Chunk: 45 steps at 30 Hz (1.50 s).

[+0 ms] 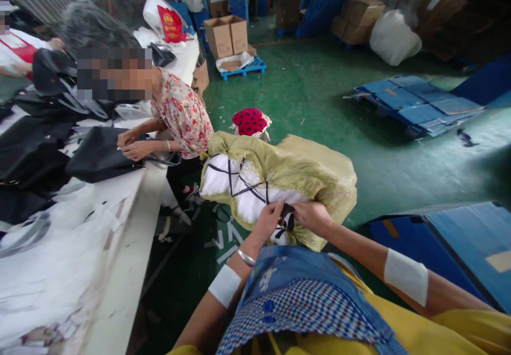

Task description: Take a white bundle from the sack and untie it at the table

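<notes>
In front of my body stands a large yellow-green woven sack (319, 171), its mouth laced across with black cord (247, 189). White contents (251, 206) show through the gap under the lacing. My left hand (271, 217) is closed in a pinch on the black cord at the sack's near end. Right beside it, my right hand (311, 216) is closed on the same black cord, fingers curled at the sack's edge. A loose black knot or bow hangs just below both hands. The exact grip of the fingertips is partly hidden.
To the left, a co-worker in a floral top (186, 113) handles a black bag (101, 153) at a white table (131, 270). A red dotted stool cover (250, 122) is behind the sack. Blue panels (451, 243) lie at right; cartons (227, 35) stand on a blue pallet farther back.
</notes>
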### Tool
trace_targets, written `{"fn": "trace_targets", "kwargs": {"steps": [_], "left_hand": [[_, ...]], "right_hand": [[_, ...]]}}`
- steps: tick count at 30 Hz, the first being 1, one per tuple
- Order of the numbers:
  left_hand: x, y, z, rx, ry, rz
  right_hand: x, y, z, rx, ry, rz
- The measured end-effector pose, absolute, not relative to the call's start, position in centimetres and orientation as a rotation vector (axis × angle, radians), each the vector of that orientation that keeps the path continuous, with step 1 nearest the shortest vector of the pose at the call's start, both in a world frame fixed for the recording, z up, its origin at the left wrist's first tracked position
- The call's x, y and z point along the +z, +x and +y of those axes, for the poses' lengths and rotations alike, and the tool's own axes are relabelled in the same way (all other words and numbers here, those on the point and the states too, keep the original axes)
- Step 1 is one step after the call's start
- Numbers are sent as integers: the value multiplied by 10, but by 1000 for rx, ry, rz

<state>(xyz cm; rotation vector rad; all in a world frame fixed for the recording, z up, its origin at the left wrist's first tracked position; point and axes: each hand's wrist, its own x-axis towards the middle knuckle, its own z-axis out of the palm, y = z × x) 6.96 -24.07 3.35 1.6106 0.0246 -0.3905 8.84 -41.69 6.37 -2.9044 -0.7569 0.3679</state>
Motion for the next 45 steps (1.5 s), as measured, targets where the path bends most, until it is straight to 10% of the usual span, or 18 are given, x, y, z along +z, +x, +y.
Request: {"fn": "trace_targets", "kwargs": {"steps": [45], "left_hand": [[-26, 76, -246, -197, 1738, -187]], "right_hand": [[82, 92, -451, 601, -2535, -794]]}}
